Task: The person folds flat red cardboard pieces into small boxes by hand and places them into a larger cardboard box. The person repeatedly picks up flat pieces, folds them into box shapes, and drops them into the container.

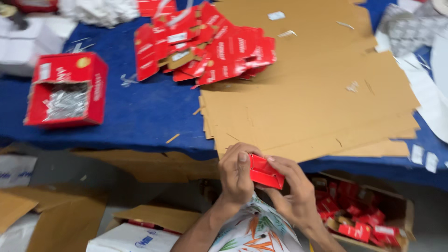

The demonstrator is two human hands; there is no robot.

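My left hand (236, 175) and my right hand (293, 191) together grip a small red carton (264, 172) just below the near edge of the blue table (140, 116). Both thumbs press on its top. Beyond it on the table lies a stack of flat brown cardboard sheets (317, 93). A pile of flat red carton blanks (205, 46) rests at the far middle, partly on the cardboard.
An open red box (65, 88) filled with shiny silver pieces stands at the left of the table. A brown cardboard box (364, 219) holding several red cartons sits low at the right. White boxes (135, 238) and brown cardboard (51, 214) lie on the floor at the left. White paper (434, 74) lies far right.
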